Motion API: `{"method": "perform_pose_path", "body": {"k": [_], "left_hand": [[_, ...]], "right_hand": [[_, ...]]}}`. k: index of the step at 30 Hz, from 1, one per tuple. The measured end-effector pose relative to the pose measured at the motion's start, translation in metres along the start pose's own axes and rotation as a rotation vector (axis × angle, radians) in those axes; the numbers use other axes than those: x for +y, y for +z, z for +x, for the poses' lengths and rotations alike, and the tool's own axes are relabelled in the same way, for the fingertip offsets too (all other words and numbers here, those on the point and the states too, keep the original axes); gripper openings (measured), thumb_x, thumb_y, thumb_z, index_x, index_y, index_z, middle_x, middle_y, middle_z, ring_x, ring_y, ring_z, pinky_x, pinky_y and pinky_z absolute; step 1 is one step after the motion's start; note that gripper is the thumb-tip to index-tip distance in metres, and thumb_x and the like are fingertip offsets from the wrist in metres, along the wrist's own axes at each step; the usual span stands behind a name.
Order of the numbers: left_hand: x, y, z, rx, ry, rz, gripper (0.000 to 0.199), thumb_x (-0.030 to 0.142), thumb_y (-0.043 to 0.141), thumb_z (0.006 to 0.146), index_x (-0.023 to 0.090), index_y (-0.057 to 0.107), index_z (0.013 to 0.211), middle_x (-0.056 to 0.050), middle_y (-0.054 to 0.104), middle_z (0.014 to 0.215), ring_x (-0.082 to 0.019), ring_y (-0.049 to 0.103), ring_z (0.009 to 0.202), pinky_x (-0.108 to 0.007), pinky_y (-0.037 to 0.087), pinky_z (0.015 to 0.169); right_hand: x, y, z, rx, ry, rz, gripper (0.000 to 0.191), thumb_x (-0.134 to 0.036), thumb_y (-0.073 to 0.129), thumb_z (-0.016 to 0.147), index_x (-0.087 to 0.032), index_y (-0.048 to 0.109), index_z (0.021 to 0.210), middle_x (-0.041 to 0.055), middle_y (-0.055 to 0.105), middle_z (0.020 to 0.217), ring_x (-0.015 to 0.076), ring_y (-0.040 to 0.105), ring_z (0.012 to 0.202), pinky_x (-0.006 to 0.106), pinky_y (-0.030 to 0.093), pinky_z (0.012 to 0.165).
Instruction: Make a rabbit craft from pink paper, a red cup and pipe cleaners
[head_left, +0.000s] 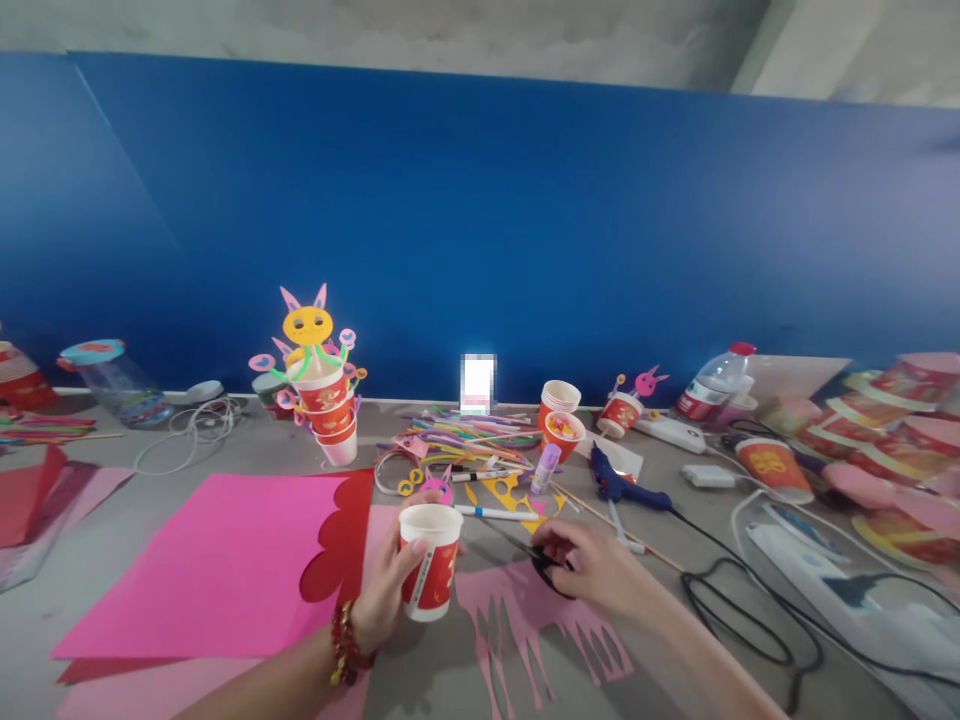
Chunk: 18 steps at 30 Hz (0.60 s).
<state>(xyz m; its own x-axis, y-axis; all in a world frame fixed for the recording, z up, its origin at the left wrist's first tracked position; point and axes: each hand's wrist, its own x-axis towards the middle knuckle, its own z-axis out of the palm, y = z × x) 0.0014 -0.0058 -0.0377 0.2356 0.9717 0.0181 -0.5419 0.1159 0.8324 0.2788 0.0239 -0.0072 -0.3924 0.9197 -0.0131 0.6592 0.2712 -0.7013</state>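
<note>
Red and white, the paper cup [441, 572] stands nearly upright in the left hand [384, 592], whose fingers are wrapped around its side; it is in front of the person, between the bright pink sheet [217, 570] and the cut pink paper [516, 592]; the right hand [596, 572] has its fingers curled on the black handles of the scissors [553, 574], beside this cut paper; a blue glue gun [621, 484] lies farther back, on the right side of the table [420, 690].
</note>
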Motion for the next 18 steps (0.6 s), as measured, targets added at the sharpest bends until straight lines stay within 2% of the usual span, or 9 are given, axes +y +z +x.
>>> {"method": "perform_pose_path", "body": {"k": [2,4,7,9,12,15,18], "left_hand": [[0.002,0.002,-0.003,-0.106,-0.021,0.021,0.057,0.052,0.067,0.078,0.02,0.059,0.125,-0.014,0.07,0.101,-0.028,0.067,0.087,-0.032,0.052,0.065],[0.004,0.006,-0.005,-0.229,-0.079,0.062,0.058,0.054,0.069,0.074,0.019,0.064,0.12,-0.016,0.068,0.111,-0.031,0.065,0.097,-0.035,0.051,0.071],[0.007,0.011,-0.007,-0.366,-0.161,0.147,0.06,0.056,0.075,0.067,0.019,0.068,0.114,-0.015,0.061,0.125,-0.034,0.059,0.109,-0.039,0.048,0.085],[0.007,0.012,-0.006,-0.38,-0.163,0.183,0.06,0.055,0.076,0.067,0.019,0.068,0.115,-0.014,0.058,0.13,-0.034,0.057,0.112,-0.039,0.046,0.09],[0.006,0.009,-0.003,-0.322,-0.156,0.141,0.056,0.053,0.073,0.072,0.02,0.066,0.117,-0.013,0.061,0.126,-0.029,0.061,0.104,-0.036,0.046,0.088],[0.004,0.003,0.001,-0.286,-0.166,0.063,0.052,0.049,0.072,0.074,0.019,0.065,0.116,-0.011,0.068,0.108,-0.023,0.065,0.087,-0.031,0.048,0.077],[0.003,0.0,0.002,-0.278,-0.238,-0.024,0.053,0.052,0.07,0.074,0.018,0.064,0.114,-0.01,0.07,0.091,-0.022,0.066,0.073,-0.03,0.05,0.067]], "right_hand": [[0.002,0.003,0.0,0.005,0.051,0.34,0.028,-0.015,0.057,0.067,-0.021,0.067,0.093,0.0036,0.069,0.082,0.0197,0.063,0.074,0.03,0.047,0.066],[-0.002,0.013,0.003,0.015,0.083,0.622,0.026,-0.019,0.062,0.069,-0.019,0.066,0.095,0.0051,0.07,0.085,0.0208,0.065,0.077,0.032,0.049,0.069],[-0.015,0.036,0.012,0.026,0.087,0.87,0.026,-0.025,0.067,0.071,-0.018,0.066,0.096,0.0057,0.071,0.087,0.0215,0.066,0.081,0.033,0.05,0.072],[-0.023,0.051,0.018,0.067,0.094,0.948,0.028,-0.028,0.069,0.071,-0.018,0.067,0.097,0.0065,0.072,0.088,0.0215,0.066,0.081,0.032,0.05,0.069],[-0.029,0.066,0.026,0.095,0.079,0.997,0.029,-0.031,0.072,0.072,-0.019,0.067,0.098,0.0078,0.073,0.092,0.0225,0.066,0.083,0.033,0.05,0.072],[-0.03,0.07,0.031,0.135,0.025,0.996,0.031,-0.037,0.075,0.073,-0.02,0.068,0.098,0.0071,0.072,0.092,0.0231,0.066,0.085,0.034,0.05,0.076],[-0.031,0.07,0.034,0.177,-0.007,0.933,0.034,-0.044,0.076,0.073,-0.022,0.069,0.098,0.0067,0.07,0.091,0.0227,0.065,0.082,0.034,0.05,0.074]]}}
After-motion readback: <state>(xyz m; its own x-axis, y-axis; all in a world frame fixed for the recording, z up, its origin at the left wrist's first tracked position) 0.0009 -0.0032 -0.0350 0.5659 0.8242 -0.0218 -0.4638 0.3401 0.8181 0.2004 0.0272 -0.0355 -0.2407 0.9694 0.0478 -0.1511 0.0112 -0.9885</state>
